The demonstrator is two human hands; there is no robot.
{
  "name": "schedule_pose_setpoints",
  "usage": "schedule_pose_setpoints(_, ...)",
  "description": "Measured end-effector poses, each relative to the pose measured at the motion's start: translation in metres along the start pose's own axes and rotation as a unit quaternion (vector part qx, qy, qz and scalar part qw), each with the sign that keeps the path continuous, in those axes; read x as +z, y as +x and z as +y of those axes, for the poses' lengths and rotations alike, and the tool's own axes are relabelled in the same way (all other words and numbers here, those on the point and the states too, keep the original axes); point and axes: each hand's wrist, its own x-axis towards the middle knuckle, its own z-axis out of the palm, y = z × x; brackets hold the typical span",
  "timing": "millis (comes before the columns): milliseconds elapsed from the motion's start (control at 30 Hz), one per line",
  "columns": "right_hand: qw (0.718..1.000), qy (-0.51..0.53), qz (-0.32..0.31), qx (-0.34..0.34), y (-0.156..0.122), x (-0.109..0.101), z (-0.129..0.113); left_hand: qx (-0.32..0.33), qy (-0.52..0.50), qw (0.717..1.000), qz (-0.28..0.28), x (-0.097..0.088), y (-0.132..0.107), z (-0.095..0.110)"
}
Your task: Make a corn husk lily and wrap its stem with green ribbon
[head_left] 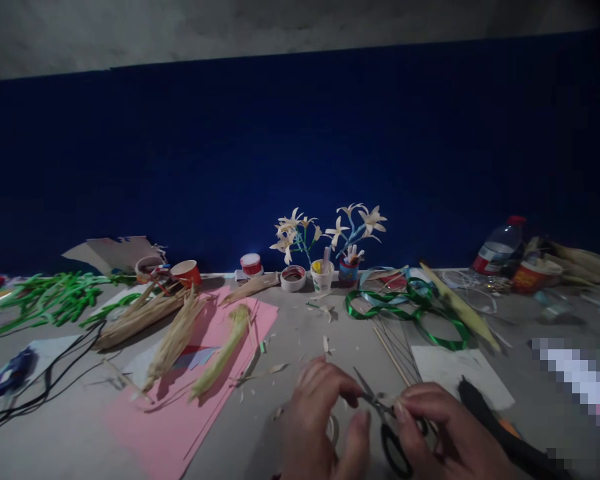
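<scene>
My right hand (445,437) is closed round the black handles of a pair of scissors (380,417) at the near edge of the table, the blades pointing up and left. My left hand (317,417) is beside it with fingers curled in a pinch near the blades; a small pale scrap seems to sit between the fingertips, too small to name. Thin wooden sticks (393,357) lie just beyond the scissors.
A pink sheet (180,413) with dried husk bundles (173,340) lies at left. Green ribbon (410,307), small cups (323,275), handmade pale flowers (330,230), a water bottle (500,250), green stems (50,300), black cord (45,383) and a black tool (500,430) surround the hands.
</scene>
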Motion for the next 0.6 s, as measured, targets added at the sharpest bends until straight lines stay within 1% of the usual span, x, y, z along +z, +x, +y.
schedule_pose_setpoints(67,1.0,0.014,-0.013,0.002,0.0,0.002,-0.001,0.037,0.017,0.999,-0.026,0.001,0.004,0.005)
schedule_pose_setpoints(100,1.0,0.016,-0.013,0.005,0.0,0.003,-0.002,0.051,0.026,0.998,-0.029,0.002,0.006,0.007)
schedule_pose_setpoints(133,1.0,0.014,-0.013,0.008,0.0,0.005,-0.003,0.059,0.037,0.997,-0.027,0.003,0.007,0.008)
schedule_pose_setpoints(200,1.0,0.001,-0.013,0.022,0.001,0.008,-0.007,0.069,0.057,0.996,-0.002,0.005,0.009,0.009)
schedule_pose_setpoints(267,0.999,-0.01,-0.029,0.036,0.003,0.01,-0.01,0.08,0.075,0.994,0.013,0.006,0.009,0.01)
schedule_pose_setpoints(400,0.996,-0.035,-0.086,0.009,0.009,0.009,-0.012,0.089,0.108,0.99,-0.007,0.003,0.008,0.01)
schedule_pose_setpoints(500,0.993,-0.061,-0.102,-0.01,0.012,0.008,-0.012,0.094,0.133,0.987,-0.01,0.001,0.007,0.011)
schedule_pose_setpoints(600,0.99,-0.073,-0.116,-0.011,0.011,0.006,-0.009,0.113,0.155,0.981,0.002,0.001,0.006,0.009)
